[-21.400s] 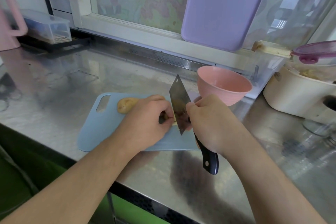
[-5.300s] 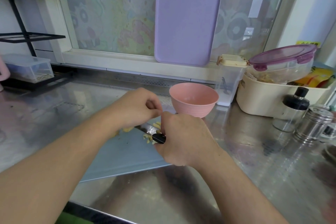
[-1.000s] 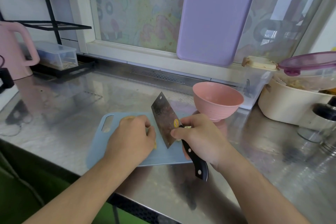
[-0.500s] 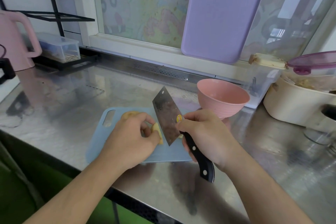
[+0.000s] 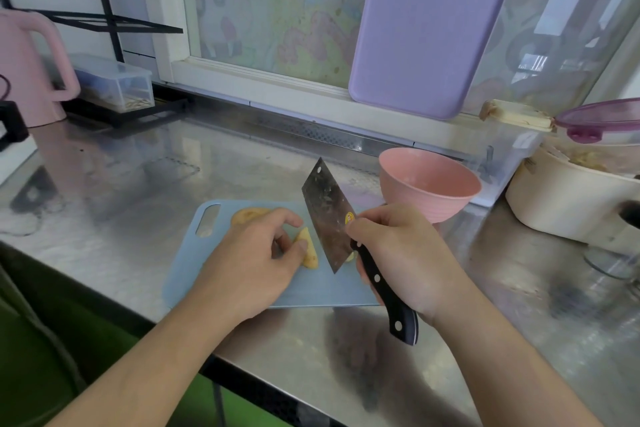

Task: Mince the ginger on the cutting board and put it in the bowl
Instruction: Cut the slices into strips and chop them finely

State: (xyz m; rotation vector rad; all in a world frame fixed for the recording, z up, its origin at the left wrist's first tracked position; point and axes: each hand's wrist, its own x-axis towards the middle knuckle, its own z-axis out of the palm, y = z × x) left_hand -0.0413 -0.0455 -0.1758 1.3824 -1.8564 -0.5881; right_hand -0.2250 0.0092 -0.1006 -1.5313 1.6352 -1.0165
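Left hand (image 5: 256, 263) pinches yellow ginger wedge (image 5: 309, 248) on pale-blue plastic cutting board (image 5: 194, 267). Right hand (image 5: 398, 253) grips steel cleaver (image 5: 325, 218), raised. Pink bowl (image 5: 429, 180) at 2 o'clock. Risk: blade clips thumb; wedge may roll.

Ginger (image 5: 309, 248) on cutting board (image 5: 194, 270); bowl (image 5: 429, 184) behind-right.

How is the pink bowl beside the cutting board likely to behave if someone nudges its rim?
The bowl flares wide above a narrow foot, so it could tip fairly easily. It looks like light plastic and nearly empty, so it would probably slide on the shiny steel counter rather than stay put.
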